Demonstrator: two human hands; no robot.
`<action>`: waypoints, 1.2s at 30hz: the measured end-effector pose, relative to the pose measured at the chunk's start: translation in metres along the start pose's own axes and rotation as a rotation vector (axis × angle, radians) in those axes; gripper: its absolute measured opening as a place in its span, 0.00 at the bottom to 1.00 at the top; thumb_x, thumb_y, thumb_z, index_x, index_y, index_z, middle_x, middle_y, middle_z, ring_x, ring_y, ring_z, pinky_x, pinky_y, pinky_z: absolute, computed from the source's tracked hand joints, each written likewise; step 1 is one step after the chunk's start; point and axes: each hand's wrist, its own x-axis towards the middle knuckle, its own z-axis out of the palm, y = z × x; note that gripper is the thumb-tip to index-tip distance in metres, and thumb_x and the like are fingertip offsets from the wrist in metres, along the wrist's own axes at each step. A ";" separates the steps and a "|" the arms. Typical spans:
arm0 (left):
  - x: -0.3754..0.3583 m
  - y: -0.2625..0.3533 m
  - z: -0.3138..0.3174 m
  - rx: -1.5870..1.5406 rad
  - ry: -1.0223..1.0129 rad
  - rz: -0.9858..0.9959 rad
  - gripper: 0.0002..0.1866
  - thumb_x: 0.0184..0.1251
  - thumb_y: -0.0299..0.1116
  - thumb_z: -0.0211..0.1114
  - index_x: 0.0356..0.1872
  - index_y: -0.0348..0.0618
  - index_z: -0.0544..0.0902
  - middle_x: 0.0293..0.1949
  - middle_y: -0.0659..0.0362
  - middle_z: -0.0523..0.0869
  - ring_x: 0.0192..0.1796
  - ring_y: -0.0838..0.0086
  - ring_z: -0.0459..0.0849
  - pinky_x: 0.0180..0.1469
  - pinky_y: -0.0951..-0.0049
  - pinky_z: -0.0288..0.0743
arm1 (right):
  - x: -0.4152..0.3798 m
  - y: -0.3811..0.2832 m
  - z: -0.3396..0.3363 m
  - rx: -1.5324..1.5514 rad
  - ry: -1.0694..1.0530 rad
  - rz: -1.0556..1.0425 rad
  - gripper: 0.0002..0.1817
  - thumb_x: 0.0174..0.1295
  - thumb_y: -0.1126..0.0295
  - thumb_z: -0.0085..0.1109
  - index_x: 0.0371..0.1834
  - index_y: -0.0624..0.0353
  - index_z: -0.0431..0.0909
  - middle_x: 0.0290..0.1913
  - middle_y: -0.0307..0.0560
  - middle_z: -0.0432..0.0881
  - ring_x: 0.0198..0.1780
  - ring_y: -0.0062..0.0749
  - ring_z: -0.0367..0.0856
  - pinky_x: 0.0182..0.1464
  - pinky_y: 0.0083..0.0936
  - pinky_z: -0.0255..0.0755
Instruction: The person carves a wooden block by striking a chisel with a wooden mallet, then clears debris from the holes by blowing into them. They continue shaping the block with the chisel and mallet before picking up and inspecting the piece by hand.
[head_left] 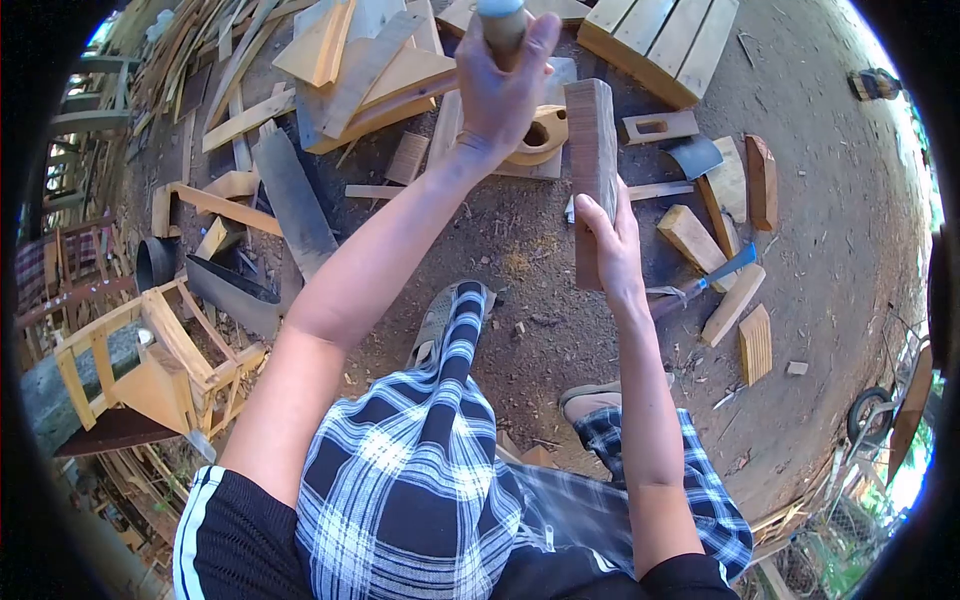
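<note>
My left hand [500, 105] is stretched out to the top of the view, its fingers wrapped round a brownish cylindrical object [503, 32] with a pale blue-white top. What that object is I cannot tell. Upright in my right hand [612, 240] is a long rough-sided wooden block [590, 140], gripped near its lower end with the thumb across its face. Just beyond my left wrist lies a rounded wooden piece with a hole [541, 138], partly covered by the hand.
To the right, a blue-bladed hand tool [735, 263] lies among wood offcuts [735, 305] and a dark curved piece [694, 157]. Stacked boards [380, 80] and a slatted wooden piece [660, 45] stand ahead. At left is a small wooden frame [165, 360]. Bare dirt [520, 260] lies between my feet.
</note>
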 end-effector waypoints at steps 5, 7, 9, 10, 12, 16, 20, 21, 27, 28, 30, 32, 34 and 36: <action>0.027 0.005 0.001 -0.181 -0.435 -0.120 0.10 0.70 0.33 0.69 0.32 0.41 0.80 0.19 0.65 0.79 0.18 0.83 0.79 0.20 0.80 0.74 | -0.008 -0.012 -0.006 0.042 0.054 -0.006 0.40 0.67 0.53 0.59 0.76 0.61 0.57 0.61 0.55 0.74 0.59 0.34 0.74 0.63 0.33 0.68; 0.034 0.005 0.005 -0.131 -0.449 -0.181 0.10 0.69 0.33 0.70 0.31 0.41 0.80 0.19 0.65 0.79 0.18 0.84 0.78 0.19 0.80 0.73 | -0.008 -0.010 -0.008 0.022 0.052 0.004 0.40 0.67 0.53 0.59 0.77 0.61 0.56 0.57 0.53 0.77 0.55 0.33 0.76 0.59 0.32 0.70; 0.029 0.001 0.017 0.027 -0.249 -0.142 0.12 0.67 0.31 0.71 0.25 0.43 0.79 0.19 0.67 0.78 0.19 0.85 0.76 0.20 0.81 0.67 | -0.007 -0.014 -0.009 0.015 0.060 0.001 0.40 0.67 0.53 0.59 0.77 0.61 0.56 0.55 0.52 0.77 0.52 0.31 0.77 0.57 0.31 0.71; 0.029 -0.004 0.022 0.025 -0.257 -0.145 0.12 0.67 0.31 0.71 0.25 0.43 0.79 0.19 0.67 0.78 0.19 0.85 0.76 0.20 0.81 0.67 | -0.008 -0.017 -0.009 0.006 0.065 0.003 0.40 0.67 0.53 0.58 0.77 0.61 0.56 0.53 0.52 0.78 0.49 0.30 0.78 0.54 0.31 0.73; 0.033 -0.015 0.027 0.122 -0.049 0.297 0.14 0.66 0.30 0.72 0.22 0.42 0.78 0.19 0.68 0.77 0.22 0.86 0.74 0.23 0.79 0.65 | -0.006 -0.025 -0.010 -0.011 0.085 -0.028 0.40 0.66 0.53 0.58 0.77 0.61 0.56 0.52 0.52 0.78 0.47 0.28 0.78 0.52 0.30 0.74; 0.021 -0.006 0.028 0.229 -0.053 0.227 0.14 0.64 0.30 0.73 0.22 0.40 0.77 0.19 0.66 0.77 0.24 0.83 0.74 0.25 0.75 0.66 | 0.001 -0.076 -0.013 -0.059 0.116 -0.250 0.41 0.65 0.50 0.58 0.75 0.61 0.58 0.51 0.55 0.79 0.48 0.33 0.80 0.51 0.32 0.75; 0.015 0.000 0.042 0.204 -0.066 0.208 0.12 0.61 0.29 0.74 0.25 0.38 0.79 0.20 0.64 0.79 0.25 0.79 0.77 0.28 0.74 0.70 | 0.000 -0.157 -0.014 -0.139 0.199 -0.547 0.39 0.64 0.49 0.58 0.73 0.61 0.61 0.52 0.55 0.80 0.50 0.37 0.81 0.53 0.34 0.74; 0.016 -0.004 0.040 0.155 -0.112 0.216 0.09 0.60 0.27 0.73 0.27 0.38 0.80 0.22 0.62 0.81 0.27 0.78 0.79 0.30 0.73 0.72 | 0.002 -0.169 -0.015 -0.179 0.259 -0.673 0.37 0.63 0.50 0.58 0.71 0.60 0.65 0.50 0.53 0.80 0.48 0.35 0.81 0.53 0.33 0.73; 0.021 -0.022 0.033 0.124 -0.280 0.466 0.04 0.56 0.21 0.68 0.33 0.35 0.82 0.28 0.57 0.85 0.31 0.74 0.84 0.34 0.71 0.77 | 0.001 -0.197 -0.023 -0.804 -0.006 -0.432 0.43 0.59 0.55 0.58 0.76 0.61 0.56 0.44 0.64 0.85 0.44 0.49 0.86 0.54 0.42 0.77; 0.016 -0.020 0.033 0.124 -0.277 0.451 0.04 0.56 0.21 0.68 0.33 0.35 0.82 0.28 0.57 0.85 0.31 0.74 0.84 0.34 0.71 0.77 | 0.001 -0.185 -0.022 -0.749 0.005 -0.432 0.41 0.60 0.54 0.58 0.75 0.61 0.58 0.45 0.61 0.84 0.45 0.46 0.85 0.54 0.40 0.77; 0.011 -0.005 0.036 0.197 -0.158 0.187 0.06 0.57 0.24 0.68 0.35 0.35 0.82 0.27 0.58 0.85 0.32 0.72 0.84 0.37 0.70 0.79 | 0.003 -0.163 -0.018 -0.632 0.036 -0.449 0.39 0.61 0.52 0.58 0.73 0.60 0.62 0.47 0.57 0.83 0.46 0.40 0.83 0.54 0.36 0.75; 0.016 -0.016 0.042 0.108 -0.081 0.427 0.06 0.62 0.28 0.69 0.32 0.39 0.80 0.21 0.62 0.81 0.24 0.75 0.81 0.28 0.72 0.77 | 0.005 -0.152 -0.020 -0.509 0.093 -0.485 0.36 0.63 0.50 0.59 0.71 0.60 0.66 0.48 0.52 0.81 0.47 0.34 0.81 0.54 0.31 0.73; 0.022 -0.018 0.037 0.190 -0.176 0.562 0.10 0.66 0.30 0.68 0.25 0.44 0.80 0.17 0.68 0.79 0.18 0.85 0.78 0.20 0.81 0.70 | 0.009 -0.147 -0.028 -0.502 0.057 -0.446 0.37 0.64 0.52 0.58 0.72 0.61 0.65 0.53 0.55 0.80 0.51 0.36 0.80 0.57 0.32 0.71; 0.012 -0.019 0.033 0.228 -0.118 0.478 0.10 0.67 0.31 0.68 0.25 0.46 0.80 0.16 0.70 0.77 0.18 0.89 0.76 0.19 0.85 0.66 | 0.008 -0.125 -0.026 -0.253 0.151 -0.445 0.40 0.65 0.49 0.56 0.75 0.61 0.58 0.56 0.60 0.79 0.54 0.43 0.81 0.57 0.38 0.74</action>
